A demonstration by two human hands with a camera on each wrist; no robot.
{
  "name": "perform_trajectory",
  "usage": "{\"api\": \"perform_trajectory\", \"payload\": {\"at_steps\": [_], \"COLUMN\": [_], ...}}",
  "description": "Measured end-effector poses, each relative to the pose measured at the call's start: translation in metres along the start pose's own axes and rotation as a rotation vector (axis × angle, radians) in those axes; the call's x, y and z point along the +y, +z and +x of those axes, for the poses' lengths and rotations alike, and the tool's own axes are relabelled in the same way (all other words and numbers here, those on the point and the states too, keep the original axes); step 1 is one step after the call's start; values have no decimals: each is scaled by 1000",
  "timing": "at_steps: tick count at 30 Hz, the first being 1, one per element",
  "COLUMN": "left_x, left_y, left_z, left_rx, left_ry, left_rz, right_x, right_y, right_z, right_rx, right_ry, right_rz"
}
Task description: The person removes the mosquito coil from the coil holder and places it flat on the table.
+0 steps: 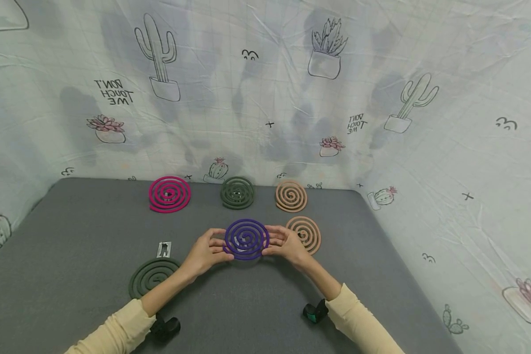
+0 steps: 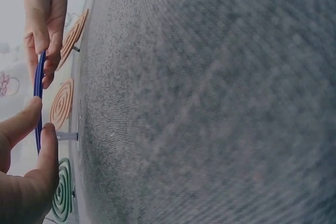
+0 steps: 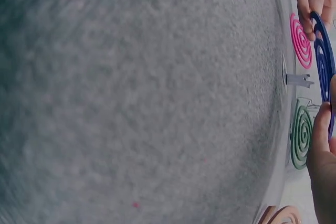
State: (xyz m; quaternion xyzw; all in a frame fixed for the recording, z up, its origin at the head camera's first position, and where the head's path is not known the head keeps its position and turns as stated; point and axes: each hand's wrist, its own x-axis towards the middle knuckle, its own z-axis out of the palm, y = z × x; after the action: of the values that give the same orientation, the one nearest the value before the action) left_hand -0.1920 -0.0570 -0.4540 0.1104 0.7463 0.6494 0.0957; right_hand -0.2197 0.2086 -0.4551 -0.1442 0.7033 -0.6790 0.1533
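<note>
Both hands hold a purple-blue mosquito coil point(image 1: 246, 238) level above the middle of the table. My left hand point(image 1: 205, 251) pinches its left edge, thumb on the near side and fingers spread along the rim. Opposite it, my right hand point(image 1: 288, 244) grips the right edge the same way. In the left wrist view the coil point(image 2: 38, 85) appears edge-on between the two hands. Just below it stands a small metal coil stand point(image 3: 300, 80), upright on the table, seen through the spiral's gaps from the head.
Along the back lie a pink coil point(image 1: 169, 195), a green coil point(image 1: 237, 192) and a tan coil point(image 1: 291, 196), raised on stands. Another tan coil point(image 1: 311, 235) sits behind the right hand. A dark green coil point(image 1: 146, 280) lies partly under the left forearm, near a bare metal stand point(image 1: 163, 250).
</note>
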Motion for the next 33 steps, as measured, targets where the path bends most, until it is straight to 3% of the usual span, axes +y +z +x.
{"api": "perform_trajectory", "payload": {"at_steps": [6,12,23,33], "left_x": [-3,-2,-3,-4], "left_y": [0,-1,2,-4], "left_z": [0,0,1,1], "left_rx": [-17,5,34,38], "left_ry": [6,19,24,82], "left_rz": [6,-22,-15,19], "right_x": [1,2,-2,-3], "right_y": [-1,5,7,-2], "right_z": [-1,0,2,0], "right_rx": [-9,39,44,-10], "right_ry": [10,-5,11,37], "right_rz": [0,24,-5,1]}}
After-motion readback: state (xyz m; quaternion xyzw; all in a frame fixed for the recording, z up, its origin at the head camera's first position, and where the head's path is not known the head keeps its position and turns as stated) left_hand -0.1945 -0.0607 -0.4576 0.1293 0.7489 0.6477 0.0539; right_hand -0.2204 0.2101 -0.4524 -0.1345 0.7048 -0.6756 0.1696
